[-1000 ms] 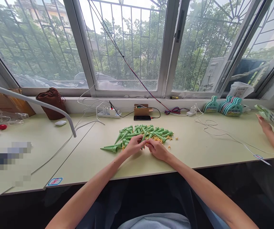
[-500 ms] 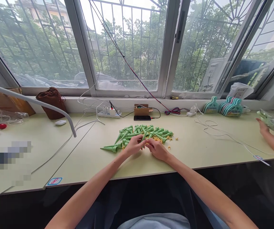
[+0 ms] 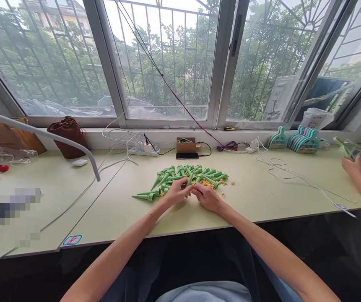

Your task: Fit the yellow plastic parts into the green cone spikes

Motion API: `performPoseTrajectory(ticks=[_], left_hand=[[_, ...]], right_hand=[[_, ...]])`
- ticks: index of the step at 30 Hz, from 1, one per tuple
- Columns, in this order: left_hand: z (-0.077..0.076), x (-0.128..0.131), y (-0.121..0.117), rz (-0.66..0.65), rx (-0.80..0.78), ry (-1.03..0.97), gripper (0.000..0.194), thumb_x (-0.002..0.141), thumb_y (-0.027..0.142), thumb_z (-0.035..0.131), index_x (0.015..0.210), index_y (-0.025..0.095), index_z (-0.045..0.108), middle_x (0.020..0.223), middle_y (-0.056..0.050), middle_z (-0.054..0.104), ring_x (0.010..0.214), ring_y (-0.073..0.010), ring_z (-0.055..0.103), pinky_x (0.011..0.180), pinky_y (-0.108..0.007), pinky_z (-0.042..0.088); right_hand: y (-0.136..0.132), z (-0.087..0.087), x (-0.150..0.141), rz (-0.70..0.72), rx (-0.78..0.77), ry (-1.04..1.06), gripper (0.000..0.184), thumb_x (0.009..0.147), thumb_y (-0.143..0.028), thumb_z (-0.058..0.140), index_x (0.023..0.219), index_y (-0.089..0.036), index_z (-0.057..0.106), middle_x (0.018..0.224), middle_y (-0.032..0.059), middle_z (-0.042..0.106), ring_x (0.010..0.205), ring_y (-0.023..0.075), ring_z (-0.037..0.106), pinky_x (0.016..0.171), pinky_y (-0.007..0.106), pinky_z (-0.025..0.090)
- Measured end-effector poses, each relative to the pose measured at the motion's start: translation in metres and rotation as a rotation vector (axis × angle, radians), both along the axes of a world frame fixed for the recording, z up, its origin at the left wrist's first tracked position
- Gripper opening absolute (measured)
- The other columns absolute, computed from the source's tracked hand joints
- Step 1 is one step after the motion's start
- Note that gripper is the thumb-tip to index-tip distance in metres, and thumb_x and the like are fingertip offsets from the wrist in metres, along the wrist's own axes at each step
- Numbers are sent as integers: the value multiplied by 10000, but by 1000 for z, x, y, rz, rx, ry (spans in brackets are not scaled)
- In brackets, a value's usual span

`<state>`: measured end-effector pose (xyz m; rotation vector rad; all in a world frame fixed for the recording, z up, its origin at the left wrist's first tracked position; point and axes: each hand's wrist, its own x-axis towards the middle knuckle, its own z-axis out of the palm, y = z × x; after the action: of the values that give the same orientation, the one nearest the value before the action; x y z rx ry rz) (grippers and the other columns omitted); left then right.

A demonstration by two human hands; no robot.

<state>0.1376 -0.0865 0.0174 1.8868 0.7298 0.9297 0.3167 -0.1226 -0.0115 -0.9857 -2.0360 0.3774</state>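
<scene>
My left hand [image 3: 177, 192] is closed around a green plastic watering spike [image 3: 189, 179], whose narrow end points up and away from me. Close beside it, my right hand [image 3: 208, 197] pinches at the lower end of this spike. Its fingertips hide whatever small part is between them. Just beyond both hands lies a pile of similar green spikes [image 3: 169, 171], with cone-shaped bodies and wider ribbed caps. Small yellow plastic pieces [image 3: 208, 183] are scattered among the spikes and to their right. One spike [image 3: 145, 196] lies at the pile's left edge, its round opening towards me.
Behind the pile, a phone [image 3: 187, 155] lies before a small cardboard box [image 3: 186, 146]. A power strip [image 3: 144, 150], loose white cables [image 3: 281, 165] and a brown drawstring bag [image 3: 68, 136] are around it. At right, another person's hands [image 3: 354, 167] hold a clear bag of green items.
My hands stay almost in place with the green spike between them. At the right, the other person's hands and clear bag have shifted and turned slightly.
</scene>
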Motion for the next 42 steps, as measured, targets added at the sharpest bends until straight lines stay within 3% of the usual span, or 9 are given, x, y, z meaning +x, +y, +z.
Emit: performPoseTrajectory(ticks=[4,9,11,15,19,29,35,42], left_hand=[[0,0,0,4,15,-5,345,844,463,604,720,154,513,620,14,514,550,-114,573,498,-223,461],[-1,1,2,22,39,-7,335,855,463,580,729,160,514,626,17,507,550,-112,564,506,-222,446],[-2,1,3,17,59,11,319,861,455,571,744,162,523,637,13,514,556,-115,560,507,-224,429],[-5,1,1,52,287,145,268,876,361,546,691,171,505,640,10,500,588,-112,484,551,-237,371],[-6,1,-1,33,488,294,202,875,263,515,694,173,506,676,5,486,626,-122,414,602,-260,329],[-8,-1,0,58,532,336,130,886,260,519,816,178,592,743,-24,554,689,-160,476,644,-281,358],[-4,0,-3,123,541,214,190,889,280,570,1063,203,581,1047,-80,614,993,-219,573,882,-351,447],[-6,-2,2,258,627,186,176,885,252,573,1047,213,520,1033,-70,571,993,-214,564,845,-348,484]], right_hand=[[1,0,0,2,-5,-3,225,994,-300,407,888,-208,583,742,12,634,604,141,541,609,259,404],[2,-2,1,-74,-4,18,351,1020,-357,342,778,-212,551,603,-3,562,538,151,518,602,276,405],[2,-2,2,-104,5,61,337,1023,-377,329,831,-215,554,601,-5,558,548,161,529,618,286,416],[2,0,3,-137,19,141,298,1016,-420,336,994,-211,547,632,1,572,567,176,548,609,294,424],[2,-1,4,-147,17,144,265,1003,-417,375,990,-206,535,615,-7,557,534,167,519,573,286,408],[1,-2,4,-157,113,129,250,991,-377,413,883,-209,564,633,0,561,544,153,507,569,271,396],[0,1,5,-220,251,160,273,993,-343,433,837,-190,596,641,6,577,555,136,517,564,256,404],[-1,5,9,-273,431,196,241,993,-300,444,1015,-190,657,830,55,697,665,153,624,623,274,488]])
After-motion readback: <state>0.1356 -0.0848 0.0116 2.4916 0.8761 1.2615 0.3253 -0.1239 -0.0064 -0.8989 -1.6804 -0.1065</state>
